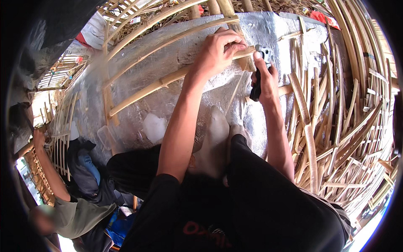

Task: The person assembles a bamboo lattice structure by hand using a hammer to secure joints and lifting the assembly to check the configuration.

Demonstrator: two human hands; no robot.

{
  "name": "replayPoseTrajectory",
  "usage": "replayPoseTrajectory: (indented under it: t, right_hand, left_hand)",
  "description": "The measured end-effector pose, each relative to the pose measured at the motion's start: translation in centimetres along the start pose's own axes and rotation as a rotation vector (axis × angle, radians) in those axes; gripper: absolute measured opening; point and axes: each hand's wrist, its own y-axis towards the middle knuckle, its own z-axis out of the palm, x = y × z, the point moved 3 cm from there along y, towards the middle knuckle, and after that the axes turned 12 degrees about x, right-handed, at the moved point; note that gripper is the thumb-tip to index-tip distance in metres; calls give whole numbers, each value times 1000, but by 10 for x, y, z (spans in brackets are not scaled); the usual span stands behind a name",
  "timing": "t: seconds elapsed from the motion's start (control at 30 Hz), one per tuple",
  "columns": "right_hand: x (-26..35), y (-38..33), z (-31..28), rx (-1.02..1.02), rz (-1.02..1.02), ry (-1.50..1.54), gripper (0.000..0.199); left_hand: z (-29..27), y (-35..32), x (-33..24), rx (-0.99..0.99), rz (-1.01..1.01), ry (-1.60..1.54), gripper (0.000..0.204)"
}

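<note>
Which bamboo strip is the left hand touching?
The long strip whose right end is at the black-handled tool in the right hand; the next long strip passes beyond the left hand.

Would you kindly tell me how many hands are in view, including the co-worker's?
3: the person's left hand at a bamboo strip, the right hand gripping a black-handled tool, and a co-worker's hand at far left. Others may be hidden.
</note>
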Motion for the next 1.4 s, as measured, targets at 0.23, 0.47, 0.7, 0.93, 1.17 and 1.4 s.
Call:
replayPoseTrajectory:
  t: [0.23, 0.47, 0.7, 0.93, 1.17, 1.4]
  right_hand:
    - [0, -26, -27, -40, -271, 280, 20]
    - [30, -35, -25, 25, -296, -59, 32]
    - [43, -30, -5, -35, -108, -444, 30]
    - [49, -11, -29, -25, -234, -342, 21]
    - [56, 38, -39, -118, -570, -333, 11]
    - [86, 81, -77, -406, -876, -416, 13]
  left_hand:
    - [1, 1, 1, -24, 28, -31, 8]
    - [3, -1, -2, -24, 30, -11, 8]
    - [2, -1, -1, -44, 40, -11, 10]
    - [4, -2, -1, -16, 13, -5, 10]
    - [4, -1, -5, -20, 36, 2, 9]
    - [2, -4, -2, -39, 52, -9, 7]
